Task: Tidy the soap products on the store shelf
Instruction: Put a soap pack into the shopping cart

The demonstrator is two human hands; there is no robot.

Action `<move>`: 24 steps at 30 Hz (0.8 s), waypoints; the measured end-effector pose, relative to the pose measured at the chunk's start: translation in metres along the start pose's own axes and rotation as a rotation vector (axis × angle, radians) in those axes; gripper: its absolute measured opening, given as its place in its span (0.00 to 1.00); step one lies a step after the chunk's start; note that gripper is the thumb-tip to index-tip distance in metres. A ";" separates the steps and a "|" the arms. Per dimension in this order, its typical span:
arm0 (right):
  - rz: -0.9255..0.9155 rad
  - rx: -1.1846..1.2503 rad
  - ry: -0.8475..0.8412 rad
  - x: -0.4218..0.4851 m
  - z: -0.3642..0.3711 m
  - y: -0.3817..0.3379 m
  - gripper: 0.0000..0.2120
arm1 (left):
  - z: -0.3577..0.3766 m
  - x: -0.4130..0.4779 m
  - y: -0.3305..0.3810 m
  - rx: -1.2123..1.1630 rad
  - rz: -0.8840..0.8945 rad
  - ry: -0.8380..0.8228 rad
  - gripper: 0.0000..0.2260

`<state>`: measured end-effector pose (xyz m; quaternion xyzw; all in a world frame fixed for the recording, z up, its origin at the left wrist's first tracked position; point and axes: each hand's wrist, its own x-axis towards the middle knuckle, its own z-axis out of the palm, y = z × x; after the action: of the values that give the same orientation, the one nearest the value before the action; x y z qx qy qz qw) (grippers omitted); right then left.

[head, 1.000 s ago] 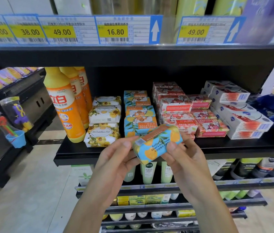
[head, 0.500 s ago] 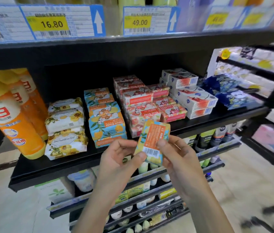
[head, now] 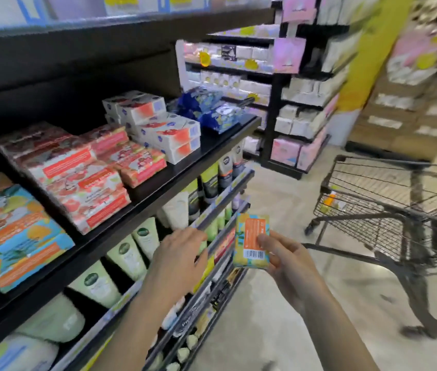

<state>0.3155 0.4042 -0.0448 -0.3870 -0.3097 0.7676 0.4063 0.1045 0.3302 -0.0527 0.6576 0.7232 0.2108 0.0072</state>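
My right hand point(head: 289, 261) grips a small soap box point(head: 251, 241) with an orange label and a barcode, held upright off the shelf's right end. My left hand point(head: 178, 253) hovers empty with relaxed fingers in front of the lower shelf rail. On the black shelf point(head: 206, 149) lie stacks of blue-and-orange soap boxes point(head: 16, 234) at the far left, red-and-pink soap boxes point(head: 78, 172) in the middle and white soap boxes point(head: 163, 124) further right.
Blue packets point(head: 212, 108) lie at the shelf's right end. Green and white tubes point(head: 131, 253) stand on the rack below. A wire shopping cart point(head: 388, 204) stands to the right on the floor. More shelving with pale packs point(head: 303, 108) fills the aisle behind.
The view has swung right toward the cart. My left hand has let go of the soap box, and my right hand alone has carried it right and lower.
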 end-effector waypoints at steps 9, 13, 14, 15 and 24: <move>-0.082 0.093 0.284 0.032 -0.150 -0.063 0.08 | 0.110 0.118 0.107 -0.010 0.236 -0.127 0.04; -0.109 0.114 0.346 0.053 -0.208 -0.100 0.07 | 0.157 0.163 0.155 -0.065 0.243 -0.165 0.12; -0.114 0.123 0.363 0.058 -0.221 -0.109 0.06 | 0.166 0.173 0.167 -0.096 0.238 -0.173 0.11; -0.117 0.130 0.379 0.064 -0.231 -0.118 0.05 | 0.176 0.184 0.176 -0.136 0.244 -0.186 0.12; -0.119 0.094 0.486 0.145 -0.314 -0.179 0.07 | 0.247 0.311 0.243 -0.166 0.274 -0.271 0.10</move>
<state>0.5959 0.6654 -0.1127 -0.5219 -0.1890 0.6404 0.5309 0.3638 0.7109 -0.1190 0.7694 0.5995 0.1784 0.1296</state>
